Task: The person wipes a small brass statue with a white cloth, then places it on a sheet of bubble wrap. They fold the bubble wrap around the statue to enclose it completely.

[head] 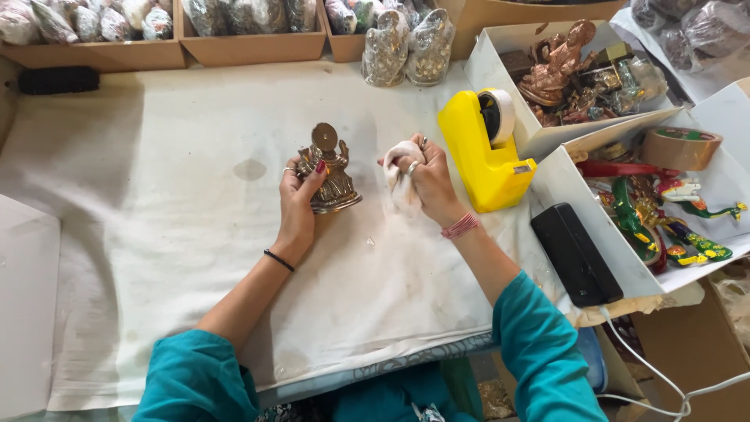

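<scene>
Centrally, over the stained white cloth-covered surface (pixel 195 258), the left hand (pixel 301 199) has its grip closed around a small brass-coloured metal figurine with a round disc at its top (pixel 331 173), thumb on the near side and fingers wrapped behind; the figurine is held upright but slightly tilted, just above the cloth. The right hand (pixel 426 176) is closed tight on a crumpled white rag (pixel 400 173), which hangs just right of the figurine without touching it. To the right of that hand stands a yellow plastic tape dispenser with a white roll (pixel 486 152), near a flat black rectangular case (pixel 574 254). Farther right, white cardboard boxes (pixel 570 176) hold copper-toned statuettes and painted green figures. Along the far edge sit two plastic-wrapped silver figurines (pixel 406 47).
</scene>
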